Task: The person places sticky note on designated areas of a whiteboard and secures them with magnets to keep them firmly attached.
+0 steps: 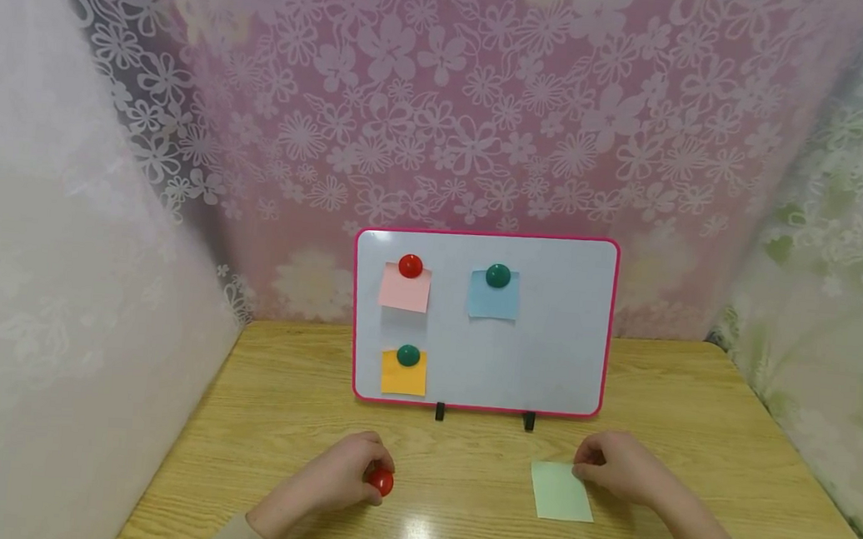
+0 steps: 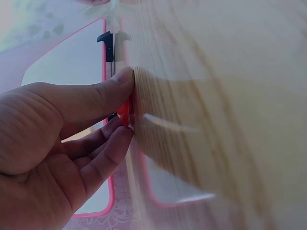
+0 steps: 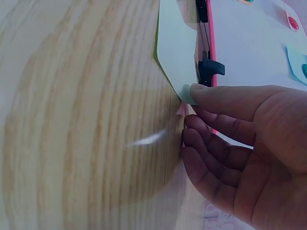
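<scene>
My left hand (image 1: 348, 474) pinches a round red magnet (image 1: 382, 481) between thumb and fingers, low at the tabletop left of the middle. In the left wrist view the magnet (image 2: 124, 111) is mostly hidden by the fingertips. At the right, my right hand (image 1: 624, 468) pinches the upper right corner of a pale green sticky note (image 1: 562, 492). The right wrist view shows the thumb on the corner of the note (image 3: 178, 52), close over the wood.
Behind the hands stands a pink-framed whiteboard (image 1: 563, 329) on black feet (image 1: 529, 421). It bears a pink note (image 1: 404, 293) under a red magnet (image 1: 411, 265), a blue note (image 1: 493, 303) and an orange note (image 1: 404, 379), these two under green magnets. Floral curtains surround the wooden table (image 1: 289, 376).
</scene>
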{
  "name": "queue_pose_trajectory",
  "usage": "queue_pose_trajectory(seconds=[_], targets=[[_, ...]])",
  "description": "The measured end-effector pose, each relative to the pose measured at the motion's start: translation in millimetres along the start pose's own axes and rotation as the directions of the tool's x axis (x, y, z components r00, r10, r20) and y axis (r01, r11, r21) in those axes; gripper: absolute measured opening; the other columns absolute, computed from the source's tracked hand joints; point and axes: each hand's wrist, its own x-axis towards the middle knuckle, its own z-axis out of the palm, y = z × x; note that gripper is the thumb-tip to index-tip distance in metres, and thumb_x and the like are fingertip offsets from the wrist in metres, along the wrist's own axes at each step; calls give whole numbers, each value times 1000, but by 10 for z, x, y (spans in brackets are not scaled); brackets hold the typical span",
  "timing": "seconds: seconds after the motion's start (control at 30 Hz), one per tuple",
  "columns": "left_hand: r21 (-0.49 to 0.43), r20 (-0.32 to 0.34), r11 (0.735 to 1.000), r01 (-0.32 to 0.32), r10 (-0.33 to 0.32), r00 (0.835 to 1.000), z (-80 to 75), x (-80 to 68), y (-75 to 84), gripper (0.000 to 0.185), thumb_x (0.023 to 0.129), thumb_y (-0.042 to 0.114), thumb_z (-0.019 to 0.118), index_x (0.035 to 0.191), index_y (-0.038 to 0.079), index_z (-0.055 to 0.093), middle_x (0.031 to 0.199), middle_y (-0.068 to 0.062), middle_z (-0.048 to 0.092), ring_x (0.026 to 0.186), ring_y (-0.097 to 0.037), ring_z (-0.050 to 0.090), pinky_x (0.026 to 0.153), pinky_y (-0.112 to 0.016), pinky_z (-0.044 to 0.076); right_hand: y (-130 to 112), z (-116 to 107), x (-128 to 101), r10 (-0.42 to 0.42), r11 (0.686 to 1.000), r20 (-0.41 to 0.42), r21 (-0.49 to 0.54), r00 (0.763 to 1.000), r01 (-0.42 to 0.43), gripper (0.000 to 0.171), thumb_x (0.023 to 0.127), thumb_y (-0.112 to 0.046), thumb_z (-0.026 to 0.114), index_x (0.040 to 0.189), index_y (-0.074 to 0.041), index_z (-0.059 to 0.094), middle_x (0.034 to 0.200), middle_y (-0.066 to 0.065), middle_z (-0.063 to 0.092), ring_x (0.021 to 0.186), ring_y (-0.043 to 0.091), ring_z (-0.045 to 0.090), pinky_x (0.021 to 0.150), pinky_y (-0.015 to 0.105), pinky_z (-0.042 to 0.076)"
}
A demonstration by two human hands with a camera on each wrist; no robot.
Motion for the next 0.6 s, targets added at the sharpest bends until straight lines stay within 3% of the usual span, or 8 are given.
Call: queue_pose_trajectory(seconds=[0.6], targets=[[30, 8, 999, -17, 17, 1000, -16, -10, 6, 29, 80, 9, 96, 103, 12, 79, 97, 10, 61, 83, -4, 56, 75, -24, 53, -15, 28, 6, 52, 999, -10, -3, 999, -52, 11, 93, -18, 83, 88, -15, 73, 79, -9, 64, 70, 7, 53, 63, 29, 47]])
